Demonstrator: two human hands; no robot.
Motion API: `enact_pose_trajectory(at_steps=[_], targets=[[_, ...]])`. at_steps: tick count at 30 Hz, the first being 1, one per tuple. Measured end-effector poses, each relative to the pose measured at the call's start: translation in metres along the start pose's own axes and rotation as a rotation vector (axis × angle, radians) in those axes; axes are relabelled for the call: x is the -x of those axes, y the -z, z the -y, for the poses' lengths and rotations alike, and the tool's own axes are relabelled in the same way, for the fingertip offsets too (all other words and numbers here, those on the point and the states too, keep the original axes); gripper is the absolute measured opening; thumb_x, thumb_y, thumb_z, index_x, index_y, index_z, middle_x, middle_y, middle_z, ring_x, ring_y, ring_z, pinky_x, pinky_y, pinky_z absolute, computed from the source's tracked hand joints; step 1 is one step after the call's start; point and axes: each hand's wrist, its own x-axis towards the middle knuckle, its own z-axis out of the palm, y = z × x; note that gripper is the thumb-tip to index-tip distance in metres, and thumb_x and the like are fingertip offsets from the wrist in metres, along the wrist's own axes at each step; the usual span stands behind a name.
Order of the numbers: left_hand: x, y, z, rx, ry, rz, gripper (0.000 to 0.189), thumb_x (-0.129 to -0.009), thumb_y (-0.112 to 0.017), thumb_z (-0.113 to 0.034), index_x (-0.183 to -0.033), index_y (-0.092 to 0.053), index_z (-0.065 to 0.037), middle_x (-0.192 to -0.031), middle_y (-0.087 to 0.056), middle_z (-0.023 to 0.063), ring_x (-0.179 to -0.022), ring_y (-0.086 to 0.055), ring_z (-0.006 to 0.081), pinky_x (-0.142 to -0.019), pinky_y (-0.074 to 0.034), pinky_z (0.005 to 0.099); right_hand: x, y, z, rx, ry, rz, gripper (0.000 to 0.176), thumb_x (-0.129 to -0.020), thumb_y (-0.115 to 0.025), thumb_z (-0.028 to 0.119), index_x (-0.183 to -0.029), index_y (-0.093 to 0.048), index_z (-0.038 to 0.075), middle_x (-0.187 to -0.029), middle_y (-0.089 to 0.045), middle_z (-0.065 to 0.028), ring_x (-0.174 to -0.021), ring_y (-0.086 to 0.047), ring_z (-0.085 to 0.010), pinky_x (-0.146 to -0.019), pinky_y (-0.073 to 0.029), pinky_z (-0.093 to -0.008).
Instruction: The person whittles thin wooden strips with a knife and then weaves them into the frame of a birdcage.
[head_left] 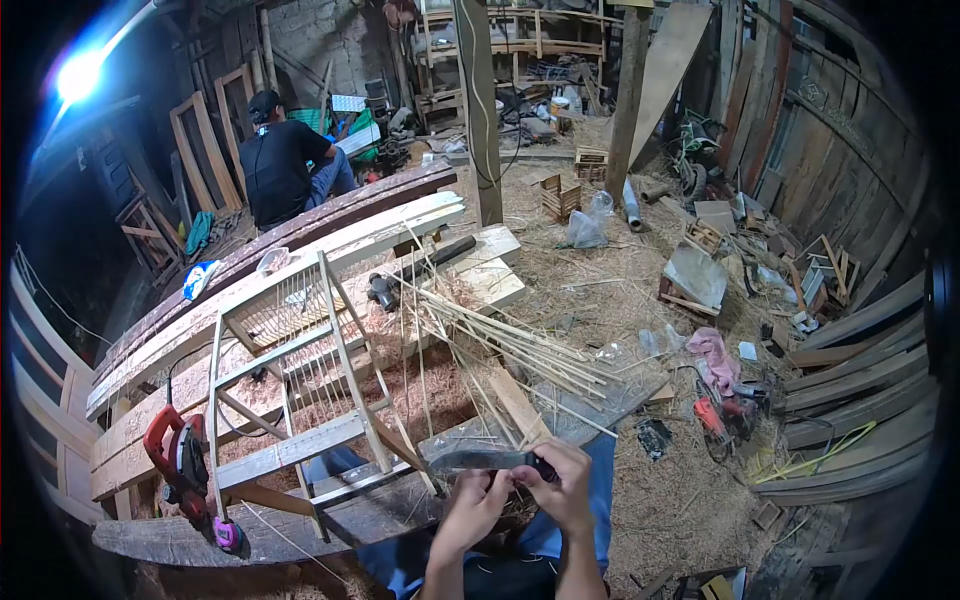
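Note:
My right hand (563, 484) is wrapped round the dark handle of a knife (470, 460), whose broad blade points left above my left hand. My left hand (474, 512) has its fingers bent and pressed together just under the blade, close to the right thumb; what it pinches, if anything, is too small to make out. Beyond the hands lie many thin wooden sticks (530, 350), fanned across the bench, and a flat wood strip (518, 403). Left of my hands stands a wooden frame with slats (290, 452).
A red power tool (178, 455) and a purple tape measure (228, 535) sit at the left. A hammer (382, 290) lies among shavings on the planks (340, 235). A person in a black shirt (290, 165) sits behind them. A post (480, 120) rises beyond the bench.

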Motion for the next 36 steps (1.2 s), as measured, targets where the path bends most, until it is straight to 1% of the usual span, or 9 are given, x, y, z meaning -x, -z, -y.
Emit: enact_pose_trajectory(at_steps=[2, 5, 10, 12, 18, 22, 25, 32, 36], targets=[[-0.001, 0.001, 0.013, -0.186, -0.075, -0.066, 0.016, -0.106, -0.055, -0.014, -0.108, -0.063, 0.000, -0.075, -0.056, -0.0038, -0.066, -0.049, 0.0035, -0.055, -0.038, 0.0228, -0.003, 0.003, 0.002, -0.029, 0.016, -0.008, 0.031, -0.077, -0.085, 0.031, -0.083, -0.072, 0.004, -0.075, -0.068, -0.0099, -0.065, -0.064, -0.0278, -0.060, -0.046, -0.0364], [0.000, -0.007, -0.002, -0.182, -0.109, 0.040, 0.017, -0.105, -0.057, -0.013, -0.105, -0.065, 0.003, -0.077, -0.060, -0.0021, -0.068, -0.049, 0.0041, -0.056, -0.039, 0.0235, -0.006, 0.017, 0.004, -0.039, -0.010, -0.043, 0.027, -0.076, -0.086, 0.029, -0.082, -0.074, 0.006, -0.070, -0.066, -0.0075, -0.062, -0.062, -0.0256, -0.059, -0.045, -0.0355], [0.002, -0.012, -0.025, -0.355, -0.104, -0.034, 0.019, -0.103, -0.059, -0.009, -0.100, -0.065, 0.009, -0.078, -0.064, 0.0036, -0.073, -0.055, 0.0076, -0.063, -0.045, 0.0264, -0.002, 0.020, -0.007, -0.018, -0.052, -0.037, 0.028, -0.075, -0.087, 0.032, -0.081, -0.075, 0.006, -0.068, -0.065, -0.0062, -0.058, -0.059, -0.0243, -0.058, -0.044, -0.0337], [0.005, -0.010, -0.019, -0.285, -0.179, -0.043, 0.018, -0.101, -0.060, -0.009, -0.110, -0.066, 0.005, -0.092, -0.073, 0.0204, -0.074, -0.065, 0.0215, -0.070, -0.051, 0.0342, -0.004, 0.026, 0.001, -0.059, -0.053, 0.041, 0.031, -0.075, -0.087, 0.033, -0.083, -0.075, 0.006, -0.068, -0.065, -0.0064, -0.058, -0.059, -0.0243, -0.058, -0.044, -0.0337], [0.007, -0.003, -0.006, -0.122, 0.017, -0.001, 0.016, -0.100, -0.060, -0.006, -0.110, -0.066, 0.006, -0.087, -0.068, 0.0110, -0.080, -0.058, 0.0114, -0.076, -0.051, 0.0318, 0.001, 0.013, -0.008, -0.118, 0.066, 0.032, 0.037, -0.073, -0.087, 0.035, -0.084, -0.074, 0.002, -0.070, -0.066, -0.0079, -0.058, -0.060, -0.0240, -0.058, -0.045, -0.0331], [0.009, -0.005, -0.011, -0.044, 0.081, 0.077, 0.022, -0.104, -0.056, -0.011, -0.114, -0.066, 0.006, -0.091, -0.069, 0.0048, -0.084, -0.056, 0.0078, -0.077, -0.051, 0.0300, -0.001, 0.024, -0.004, -0.006, -0.001, 0.054, 0.039, -0.072, -0.088, 0.036, -0.085, -0.074, 0.001, -0.071, -0.067, -0.0087, -0.058, -0.060, -0.0229, -0.058, -0.045, -0.0325], [0.007, -0.006, -0.009, -0.224, -0.059, 0.063, 0.015, -0.104, -0.056, -0.008, -0.104, -0.064, 0.004, -0.085, -0.061, -0.0020, -0.076, -0.052, 0.0062, -0.067, -0.046, 0.0261, -0.001, 0.025, -0.008, -0.111, 0.000, 0.005, 0.039, -0.072, -0.088, 0.036, -0.085, -0.075, 0.001, -0.071, -0.067, -0.0084, -0.056, -0.059, -0.0211, -0.056, -0.044, -0.0316], [0.009, -0.010, -0.017, -0.182, -0.009, 0.056, 0.014, -0.104, -0.055, -0.007, -0.106, -0.063, 0.004, -0.090, -0.062, -0.0006, -0.084, -0.053, 0.0070, -0.073, -0.047, 0.0267, 0.002, 0.030, -0.008, -0.163, -0.085, 0.095, 0.039, -0.074, -0.088, 0.034, -0.084, -0.075, -0.001, -0.074, -0.070, -0.0101, -0.058, -0.063, -0.0207, -0.056, -0.046, -0.0309], [0.008, -0.013, -0.015, -0.113, -0.106, 0.053, 0.010, -0.104, -0.053, -0.005, -0.108, -0.060, 0.001, -0.093, -0.057, -0.0012, -0.086, -0.050, 0.0073, -0.076, -0.046, 0.0262, 0.000, 0.034, -0.005, -0.183, -0.074, 0.164, 0.038, -0.074, -0.088, 0.032, -0.082, -0.074, -0.002, -0.078, -0.073, -0.0119, -0.063, -0.067, -0.0243, -0.060, -0.050, -0.0309]])
